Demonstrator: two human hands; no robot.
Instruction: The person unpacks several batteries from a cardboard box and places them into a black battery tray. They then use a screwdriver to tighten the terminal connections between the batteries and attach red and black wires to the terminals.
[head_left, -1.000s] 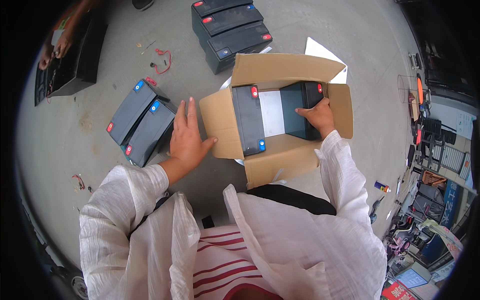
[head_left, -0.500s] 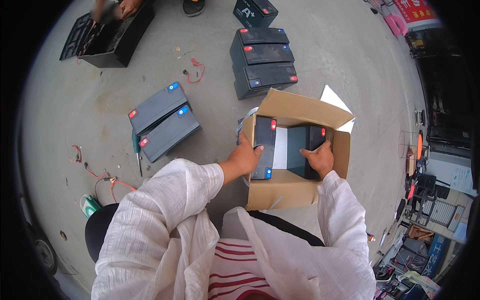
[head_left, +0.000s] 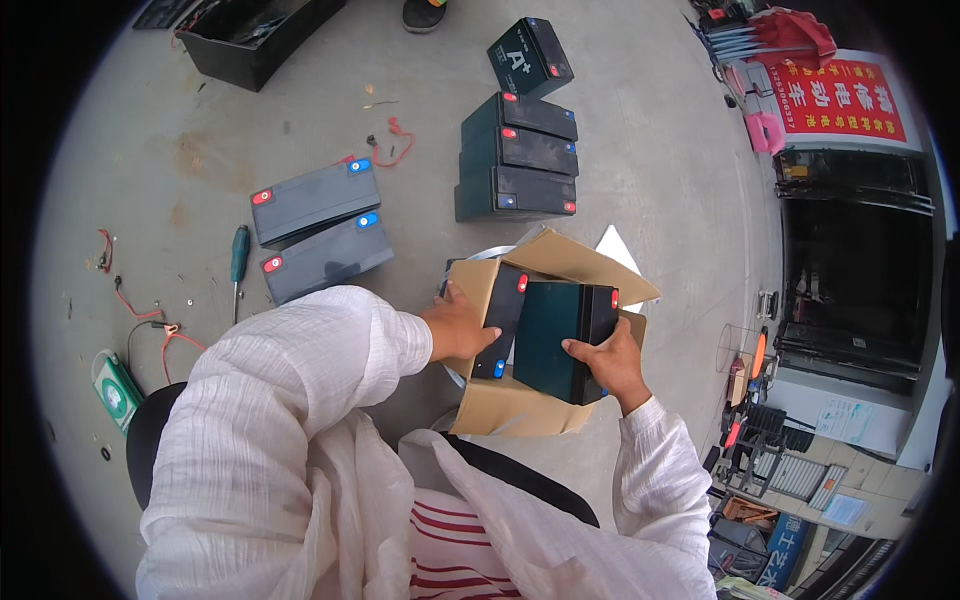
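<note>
An open cardboard box [head_left: 510, 410] stands on the concrete floor in front of me. My right hand [head_left: 608, 362] grips a dark rectangular battery [head_left: 560, 335], tilted up and partly out of the box. My left hand [head_left: 458, 325] presses on the box's left flap, its fingers touching a second black battery [head_left: 502, 318] with red and blue terminal caps that stands inside the box. White long sleeves cover both of my forearms.
Two grey batteries [head_left: 318, 228] lie on the floor to the left, a screwdriver [head_left: 238, 258] beside them. Several black batteries [head_left: 520, 160] are stacked further ahead. Red wires [head_left: 150, 315], a green device [head_left: 115, 388], a black crate [head_left: 255, 40] and a black stool [head_left: 150, 430] are nearby.
The right-hand battery has risen and tilted out of the box in my right hand. My left hand moved from the outer flap onto the box edge and the other battery. The view shifted.
</note>
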